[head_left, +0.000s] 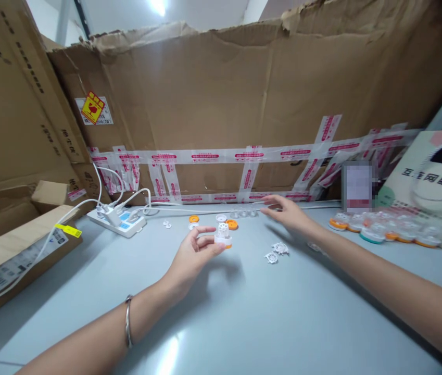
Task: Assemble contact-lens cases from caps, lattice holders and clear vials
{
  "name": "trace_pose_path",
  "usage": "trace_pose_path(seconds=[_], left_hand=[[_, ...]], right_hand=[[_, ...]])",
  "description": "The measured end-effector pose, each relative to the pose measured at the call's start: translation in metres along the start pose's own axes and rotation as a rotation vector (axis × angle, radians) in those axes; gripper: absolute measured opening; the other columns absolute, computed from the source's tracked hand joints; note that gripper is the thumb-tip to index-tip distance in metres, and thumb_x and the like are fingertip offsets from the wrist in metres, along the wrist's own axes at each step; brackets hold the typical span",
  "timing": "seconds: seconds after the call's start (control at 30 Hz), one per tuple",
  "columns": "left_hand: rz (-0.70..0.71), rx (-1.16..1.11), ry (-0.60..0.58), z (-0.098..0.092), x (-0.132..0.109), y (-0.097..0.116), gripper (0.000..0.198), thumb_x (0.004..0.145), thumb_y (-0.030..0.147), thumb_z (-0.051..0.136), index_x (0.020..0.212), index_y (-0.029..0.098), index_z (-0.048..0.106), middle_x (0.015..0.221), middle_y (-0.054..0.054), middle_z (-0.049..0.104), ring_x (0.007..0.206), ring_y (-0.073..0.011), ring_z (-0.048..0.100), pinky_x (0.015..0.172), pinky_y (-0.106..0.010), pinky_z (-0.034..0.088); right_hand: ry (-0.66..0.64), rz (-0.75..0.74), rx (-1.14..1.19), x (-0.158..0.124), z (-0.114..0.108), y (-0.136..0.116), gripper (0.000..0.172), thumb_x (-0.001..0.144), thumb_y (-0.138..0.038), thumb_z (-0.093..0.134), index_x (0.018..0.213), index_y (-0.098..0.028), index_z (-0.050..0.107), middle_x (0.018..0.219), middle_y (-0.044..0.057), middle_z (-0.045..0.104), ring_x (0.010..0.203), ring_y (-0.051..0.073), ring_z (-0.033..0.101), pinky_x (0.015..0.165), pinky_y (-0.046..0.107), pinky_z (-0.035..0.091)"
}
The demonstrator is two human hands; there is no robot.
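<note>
My left hand (193, 255) is raised over the middle of the grey table (244, 312). Its thumb and fingers pinch a small part with a clear and white top and an orange base (223, 237). My right hand (285, 211) reaches toward the back of the table with fingers stretched out, near a row of small clear rings (243, 213). It holds nothing that I can see. Orange discs (193, 219) and a white disc (221, 217) lie just behind the left hand. Small white gear-like pieces (277, 251) lie between my arms.
A white power strip (121, 221) with plugs and cables sits at the back left. Cardboard walls taped with red-printed tape (221, 156) enclose the table. A row of orange- and teal-based finished pieces (380, 232) lies at the right, by a printed box (431, 177). A flat carton (13, 255) lies left.
</note>
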State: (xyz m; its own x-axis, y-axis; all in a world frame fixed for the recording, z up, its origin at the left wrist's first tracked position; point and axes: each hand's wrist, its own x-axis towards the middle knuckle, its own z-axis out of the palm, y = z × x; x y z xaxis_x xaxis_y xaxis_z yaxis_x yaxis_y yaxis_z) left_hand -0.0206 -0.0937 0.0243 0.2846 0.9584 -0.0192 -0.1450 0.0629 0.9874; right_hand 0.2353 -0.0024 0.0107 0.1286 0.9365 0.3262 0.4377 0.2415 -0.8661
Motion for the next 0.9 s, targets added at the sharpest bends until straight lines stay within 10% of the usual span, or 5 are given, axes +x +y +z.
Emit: trace_pose_path(seconds=[0.3, 0.5, 0.7, 0.9], left_hand=[[-0.012, -0.059, -0.025, -0.005, 0.000, -0.002, 0.044, 0.069, 0.025, 0.073, 0.102, 0.018, 0.045, 0.098, -0.006, 0.061, 0.091, -0.0179, 0.062, 0.086, -0.033, 0.040], [0.028, -0.032, 0.001, -0.007, -0.002, 0.006, 0.042, 0.068, 0.024, 0.073, 0.099, 0.018, 0.046, 0.101, -0.006, 0.059, 0.088, -0.0179, 0.063, 0.084, -0.034, 0.041], [0.046, -0.029, -0.089, -0.003, -0.006, 0.008, 0.042, 0.070, 0.021, 0.072, 0.101, 0.020, 0.044, 0.091, -0.002, 0.058, 0.087, -0.0188, 0.065, 0.084, -0.034, 0.043], [0.073, -0.027, -0.139, -0.002, -0.011, 0.014, 0.040, 0.073, 0.019, 0.069, 0.103, 0.020, 0.043, 0.092, -0.001, 0.057, 0.088, -0.0165, 0.064, 0.083, -0.032, 0.044]], right_hand=[[-0.007, 0.016, -0.046, 0.031, 0.034, 0.034, 0.041, 0.053, -0.017, 0.071, 0.088, -0.019, 0.051, 0.080, 0.005, 0.064, 0.083, 0.025, 0.061, 0.081, 0.045, 0.046], [0.090, -0.035, 0.026, 0.015, 0.014, -0.012, 0.040, 0.066, -0.032, 0.065, 0.098, -0.020, 0.045, 0.091, 0.009, 0.063, 0.093, 0.025, 0.060, 0.087, 0.047, 0.043], [-0.362, -0.169, 0.272, -0.045, 0.013, -0.098, 0.030, 0.072, -0.037, 0.065, 0.097, -0.023, 0.054, 0.096, 0.005, 0.063, 0.093, 0.018, 0.061, 0.083, 0.035, 0.049], [-0.585, -0.152, 0.321, -0.069, 0.021, -0.115, 0.024, 0.076, -0.032, 0.063, 0.096, -0.022, 0.054, 0.094, 0.003, 0.061, 0.086, 0.015, 0.060, 0.078, 0.032, 0.050]])
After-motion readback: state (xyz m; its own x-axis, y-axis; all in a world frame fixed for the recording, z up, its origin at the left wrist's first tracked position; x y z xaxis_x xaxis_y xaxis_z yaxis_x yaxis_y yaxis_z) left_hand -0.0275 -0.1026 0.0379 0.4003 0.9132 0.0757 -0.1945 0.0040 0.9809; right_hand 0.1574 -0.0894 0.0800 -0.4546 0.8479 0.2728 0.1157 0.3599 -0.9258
